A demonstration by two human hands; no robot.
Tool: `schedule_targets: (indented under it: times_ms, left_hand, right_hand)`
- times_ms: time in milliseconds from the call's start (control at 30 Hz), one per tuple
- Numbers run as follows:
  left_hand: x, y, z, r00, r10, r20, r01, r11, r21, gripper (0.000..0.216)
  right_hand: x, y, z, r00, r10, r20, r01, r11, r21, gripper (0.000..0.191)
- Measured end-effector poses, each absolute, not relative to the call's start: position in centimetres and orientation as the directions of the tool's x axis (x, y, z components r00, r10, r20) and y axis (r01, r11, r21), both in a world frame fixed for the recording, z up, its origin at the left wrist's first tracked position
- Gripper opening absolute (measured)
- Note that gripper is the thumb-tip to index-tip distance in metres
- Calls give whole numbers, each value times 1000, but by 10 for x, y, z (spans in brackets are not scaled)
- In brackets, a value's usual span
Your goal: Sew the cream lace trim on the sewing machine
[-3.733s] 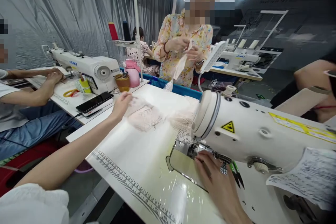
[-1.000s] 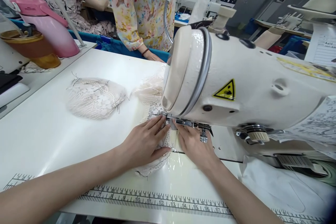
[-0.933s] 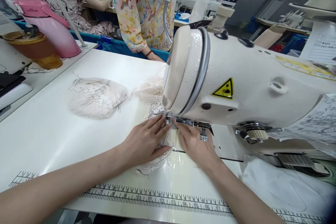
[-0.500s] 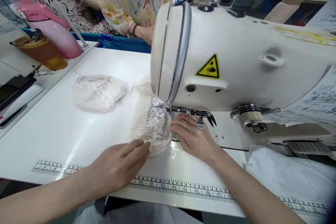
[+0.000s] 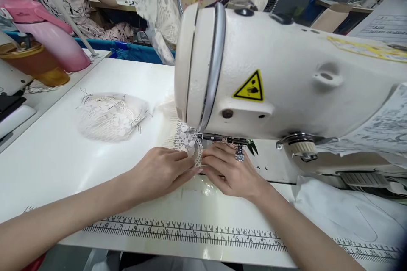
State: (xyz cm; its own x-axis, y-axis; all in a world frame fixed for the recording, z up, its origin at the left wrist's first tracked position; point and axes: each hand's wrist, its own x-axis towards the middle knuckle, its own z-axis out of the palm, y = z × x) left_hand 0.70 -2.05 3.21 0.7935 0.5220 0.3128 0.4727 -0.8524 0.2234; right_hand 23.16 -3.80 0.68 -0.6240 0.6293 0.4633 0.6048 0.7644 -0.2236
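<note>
Left forearm in from lower left, palm down. Left hand [image 5: 165,169] low on the surface [image 5: 57,161]; fingers bent and close together at the cream lace piece [image 5: 184,137] with scalloped beaded-looking edge, thumb stretched toward the right hand. Pinching or just pressing: cannot tell.

Right forearm in from lower right, wrist low. Right hand [image 5: 232,167] partly under the silver metal attachment [image 5: 219,137] of the white sewing machine [image 5: 270,63]; fingers bent, tips at the lace's right edge, thumb tucked lower. Grip cannot be told. The two hands nearly meet at the lace's near end.

Lace piece flat on the surface, far part disappearing behind the machine head. Second cream lace piece [image 5: 111,118], rounded, dark thread ends, lying apart to the left.

Containers: translucent amber-brown cup [image 5: 43,65] at far left, dark object and pale stick showing at its mouth. Just beside it, pink-to-white tapered bottle [image 5: 55,46] with pink lid; contents hidden. Blue fabric-like bin [image 5: 143,55] past the far edge, inside mostly hidden; white lace cloth [image 5: 167,12] hanging above it, blurred.
</note>
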Motion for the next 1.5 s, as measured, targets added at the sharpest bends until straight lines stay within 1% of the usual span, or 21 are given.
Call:
schedule_targets:
  times_ms: [67, 133, 267, 333, 400, 500, 567, 700, 767, 867, 967, 1100, 1333, 1500]
  left_hand:
    - [7, -24, 28, 787, 484, 383, 451, -875, 178, 37]
    - [5, -25, 26, 799, 449, 400, 432, -891, 136, 37]
    - [2, -25, 20, 806, 428, 409, 436, -897, 78, 20]
    - [2, -25, 16, 799, 390, 458, 418, -907, 43, 22]
    - [2, -24, 12, 781, 366, 505, 414, -910, 19, 25]
    - [3, -25, 10, 755, 377, 536, 432, -902, 26, 25]
    - [4, -25, 9, 739, 391, 548, 458, -889, 17, 24]
    - [4, -24, 9, 732, 371, 571, 477, -878, -41, 20]
    - [5, -22, 8, 748, 360, 557, 449, -893, -25, 19]
    - [5, -21, 5, 783, 374, 497, 420, -907, 21, 25]
    - [5, -21, 1, 802, 386, 456, 422, -906, 24, 30]
    - [6, -21, 0, 805, 380, 455, 420, -908, 15, 33]
    - [7, -21, 0, 819, 386, 425, 412, -911, 34, 35]
    - [9, -20, 0, 817, 391, 424, 409, -911, 53, 31]
  right_hand:
    - [233, -37, 5, -645, 615, 454, 588, 778, -219, 18]
    - [234, -35, 4, -659, 610, 440, 587, 783, -205, 17]
    - [236, -33, 5, -672, 598, 436, 570, 794, -212, 15]
    - [236, -34, 6, -666, 605, 436, 577, 788, -213, 13]
    - [235, -36, 6, -643, 635, 429, 625, 758, -187, 17]
    - [233, -38, 5, -638, 649, 414, 663, 737, -132, 20]
    - [232, -39, 5, -663, 621, 417, 634, 763, -127, 18]
    - [231, -37, 5, -674, 556, 486, 569, 810, -139, 23]
    - [230, -36, 6, -669, 535, 516, 557, 821, -129, 22]
    - [230, -34, 7, -670, 529, 522, 558, 822, -116, 19]
    - [229, -34, 9, -662, 535, 525, 573, 813, -107, 17]
    - [229, -34, 9, -655, 541, 528, 584, 806, -102, 17]
    - [230, -34, 8, -644, 564, 517, 596, 794, -123, 17]
    - [232, -33, 7, -634, 606, 481, 634, 763, -125, 19]
